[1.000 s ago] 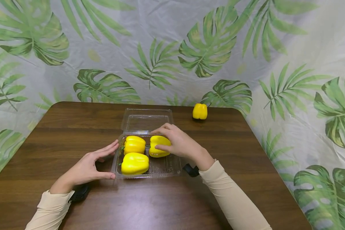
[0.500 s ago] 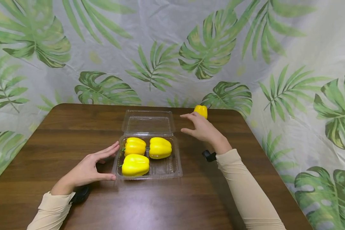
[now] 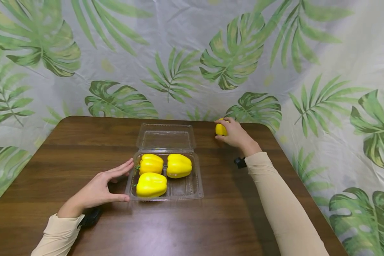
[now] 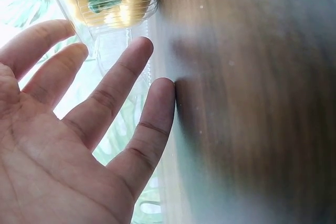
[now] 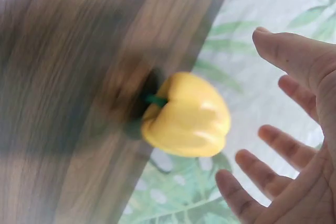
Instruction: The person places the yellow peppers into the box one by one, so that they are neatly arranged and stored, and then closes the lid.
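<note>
A clear plastic clamshell container [image 3: 196,190] lies on the table, its lid [image 3: 166,139] folded back. Inside are three yellow bell peppers: one at back left [image 3: 151,164], one at front left [image 3: 152,185] and one at back right [image 3: 179,165]. My left hand [image 3: 96,188] is at the container's left side, thumb and fingers spread; the left wrist view shows the fingers extended near its wall. At the far right, my right hand [image 3: 238,137] reaches around another yellow bell pepper [image 3: 221,129]. In the right wrist view a gap separates the spread fingers from that pepper [image 5: 191,119].
The brown wooden table [image 3: 166,227] ends just behind the far pepper. A leaf-printed cloth [image 3: 179,64] hangs behind it and along the right side. Inside the container, the front right corner holds no pepper.
My right hand has left the pepper at the container's back right and moved right and away to the far pepper. The left hand stays by the container.
</note>
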Tool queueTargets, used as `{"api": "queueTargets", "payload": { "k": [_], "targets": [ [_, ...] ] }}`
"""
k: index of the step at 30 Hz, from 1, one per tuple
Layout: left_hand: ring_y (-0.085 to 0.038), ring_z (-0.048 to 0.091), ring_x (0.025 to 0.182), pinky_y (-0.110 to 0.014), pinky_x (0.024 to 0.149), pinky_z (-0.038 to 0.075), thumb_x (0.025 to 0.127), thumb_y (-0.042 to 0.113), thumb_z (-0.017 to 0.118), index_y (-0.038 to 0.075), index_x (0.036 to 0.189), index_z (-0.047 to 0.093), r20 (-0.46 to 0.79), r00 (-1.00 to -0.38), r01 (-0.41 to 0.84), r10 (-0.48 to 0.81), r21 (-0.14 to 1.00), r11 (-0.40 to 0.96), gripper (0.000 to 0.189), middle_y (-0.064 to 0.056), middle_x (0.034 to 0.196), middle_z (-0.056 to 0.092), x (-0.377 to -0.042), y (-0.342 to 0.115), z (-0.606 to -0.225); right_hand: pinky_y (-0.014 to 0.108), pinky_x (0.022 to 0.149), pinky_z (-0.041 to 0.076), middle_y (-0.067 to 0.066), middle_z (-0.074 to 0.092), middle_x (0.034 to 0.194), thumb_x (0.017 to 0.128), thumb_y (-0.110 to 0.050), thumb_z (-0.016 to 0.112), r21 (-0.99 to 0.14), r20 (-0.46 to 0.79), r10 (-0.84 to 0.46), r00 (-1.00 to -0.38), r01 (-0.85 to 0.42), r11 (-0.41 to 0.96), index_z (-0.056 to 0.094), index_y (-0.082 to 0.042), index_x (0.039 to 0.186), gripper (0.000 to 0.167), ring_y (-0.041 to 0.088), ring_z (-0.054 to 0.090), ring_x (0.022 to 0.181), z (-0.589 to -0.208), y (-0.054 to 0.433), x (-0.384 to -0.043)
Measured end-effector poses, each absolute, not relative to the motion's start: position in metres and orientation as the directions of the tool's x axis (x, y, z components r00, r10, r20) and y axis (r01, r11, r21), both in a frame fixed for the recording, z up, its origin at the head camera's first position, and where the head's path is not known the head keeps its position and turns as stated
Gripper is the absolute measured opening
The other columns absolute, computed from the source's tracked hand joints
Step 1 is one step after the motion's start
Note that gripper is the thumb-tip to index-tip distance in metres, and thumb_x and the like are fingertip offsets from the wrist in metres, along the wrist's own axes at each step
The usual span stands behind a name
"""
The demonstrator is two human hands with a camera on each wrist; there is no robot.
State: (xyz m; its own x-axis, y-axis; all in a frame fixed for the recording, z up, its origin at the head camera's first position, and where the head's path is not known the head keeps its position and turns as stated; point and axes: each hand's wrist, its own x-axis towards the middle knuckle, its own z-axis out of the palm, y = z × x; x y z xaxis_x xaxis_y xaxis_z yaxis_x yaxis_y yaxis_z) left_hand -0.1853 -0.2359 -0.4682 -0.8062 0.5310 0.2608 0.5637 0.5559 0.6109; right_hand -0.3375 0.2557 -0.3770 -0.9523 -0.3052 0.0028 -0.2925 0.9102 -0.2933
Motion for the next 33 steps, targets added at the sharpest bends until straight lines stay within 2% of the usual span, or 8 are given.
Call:
{"api": "queueTargets", "payload": {
  "k": [4, 9, 18, 23, 33],
  "targets": [
    [-0.012, 0.068, 0.128, -0.034, 0.094, 0.061, 0.079, 0.04, 0.096, 0.015, 0.164, 0.046, 0.259, -0.805, 0.564, 0.534, 0.615, 0.551, 0.102, -0.01, 0.173, 0.041, -0.185, -0.236, -0.468, 0.075, 0.115, 0.04, 0.028, 0.026, 0.173, 0.104, -0.029, 0.073, -0.271, -0.025, -0.274, -0.961, -0.257, 0.927, 0.046, -0.019, 0.163, 0.066, 0.06, 0.03, 0.152, -0.379, 0.26, -0.348],
    [-0.007, 0.067, 0.129, -0.034, 0.094, 0.06, 0.079, 0.041, 0.096, 0.015, 0.164, 0.046, 0.258, -0.804, 0.563, 0.536, 0.618, 0.548, 0.102, -0.011, 0.173, 0.041, -0.185, -0.235, -0.47, 0.079, 0.116, 0.035, 0.028, 0.02, 0.176, 0.106, -0.026, 0.07, -0.257, -0.072, -0.254, -0.964, -0.228, 0.939, 0.042, -0.018, 0.165, 0.067, 0.063, 0.027, 0.153, -0.379, 0.265, -0.359],
    [-0.007, 0.067, 0.128, -0.035, 0.094, 0.061, 0.079, 0.039, 0.097, 0.013, 0.164, 0.046, 0.259, -0.801, 0.565, 0.539, 0.624, 0.54, 0.102, -0.013, 0.173, 0.04, -0.185, -0.233, -0.471, 0.079, 0.12, 0.029, 0.03, 0.012, 0.177, 0.106, -0.023, 0.069, -0.271, -0.123, -0.234, -0.965, -0.194, 0.943, 0.038, -0.016, 0.168, 0.069, 0.067, 0.019, 0.155, -0.387, 0.268, -0.373],
    [-0.009, 0.068, 0.127, -0.034, 0.094, 0.06, 0.079, 0.037, 0.097, 0.012, 0.164, 0.046, 0.255, -0.802, 0.563, 0.54, 0.625, 0.541, 0.102, -0.013, 0.173, 0.04, -0.185, -0.233, -0.469, 0.077, 0.12, 0.032, 0.031, 0.011, 0.177, 0.105, -0.023, 0.07, -0.293, -0.128, -0.217, -0.968, -0.172, 0.941, 0.035, -0.016, 0.169, 0.074, 0.066, 0.022, 0.155, -0.392, 0.27, -0.374],
    [-0.008, 0.068, 0.126, -0.035, 0.094, 0.061, 0.079, 0.042, 0.096, 0.014, 0.164, 0.046, 0.244, -0.811, 0.551, 0.532, 0.624, 0.555, 0.103, -0.01, 0.174, 0.04, -0.185, -0.236, -0.468, 0.071, 0.121, 0.036, 0.034, 0.022, 0.17, 0.105, -0.022, 0.07, -0.317, -0.097, -0.198, -0.975, -0.158, 0.935, 0.034, -0.014, 0.169, 0.074, 0.061, 0.031, 0.151, -0.391, 0.273, -0.373]
  ]
}}
